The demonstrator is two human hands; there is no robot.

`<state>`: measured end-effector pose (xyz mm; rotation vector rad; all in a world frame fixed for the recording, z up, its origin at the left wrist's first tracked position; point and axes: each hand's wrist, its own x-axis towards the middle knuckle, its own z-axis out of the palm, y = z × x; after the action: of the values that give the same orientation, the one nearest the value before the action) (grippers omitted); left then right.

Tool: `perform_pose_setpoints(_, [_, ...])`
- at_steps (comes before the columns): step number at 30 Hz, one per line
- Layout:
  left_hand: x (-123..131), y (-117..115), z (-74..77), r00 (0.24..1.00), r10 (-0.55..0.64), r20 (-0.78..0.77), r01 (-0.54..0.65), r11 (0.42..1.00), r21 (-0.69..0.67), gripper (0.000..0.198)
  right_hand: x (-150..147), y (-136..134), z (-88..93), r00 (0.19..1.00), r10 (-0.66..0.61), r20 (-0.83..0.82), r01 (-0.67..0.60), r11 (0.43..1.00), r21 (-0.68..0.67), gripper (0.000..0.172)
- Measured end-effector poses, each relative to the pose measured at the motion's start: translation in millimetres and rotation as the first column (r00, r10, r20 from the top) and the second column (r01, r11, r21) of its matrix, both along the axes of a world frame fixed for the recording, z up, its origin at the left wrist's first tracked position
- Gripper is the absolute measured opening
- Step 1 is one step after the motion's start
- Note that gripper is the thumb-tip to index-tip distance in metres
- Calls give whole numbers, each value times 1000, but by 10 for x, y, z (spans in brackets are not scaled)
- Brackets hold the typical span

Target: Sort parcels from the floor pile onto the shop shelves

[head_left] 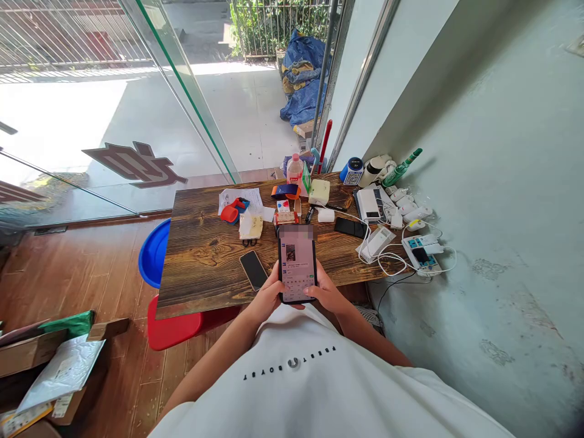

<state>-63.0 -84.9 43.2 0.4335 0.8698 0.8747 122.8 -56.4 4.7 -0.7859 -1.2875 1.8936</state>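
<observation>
I hold a smartphone (297,264) upright with its lit screen facing me, just above the near edge of a dark wooden table (205,261). My left hand (267,296) is wrapped round its left side and my right hand (328,292) grips its right side. Both thumbs rest near the lower part of the screen. A second phone (253,270) with a dark screen lies flat on the table, just left of my left hand.
A third dark phone (350,227), a power strip (422,252) with white cables, chargers, papers, a plastic bottle (294,171) and a red-blue tape dispenser (233,211) crowd the table's far and right parts. Blue (152,252) and red (176,328) stools stand at its left. Wall on the right, glass door left.
</observation>
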Motion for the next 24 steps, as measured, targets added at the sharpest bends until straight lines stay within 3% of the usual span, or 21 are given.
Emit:
perform_pose_setpoints(11, [-9, 8, -3, 1000, 0, 15, 0, 1000, 6, 92, -5, 17, -24, 1000, -16, 9, 15, 1000, 23, 66])
perform_pose_setpoints(18, [21, 10, -16, 996, 91, -3, -91, 995, 34, 79, -25, -5, 58, 992, 76, -104, -77, 997, -7, 91])
perform_pose_setpoints(24, [-6, 9, -21, 997, -26, -74, 30, 998, 51, 91, -20, 12, 59, 996, 61, -60, -59, 998, 36, 85])
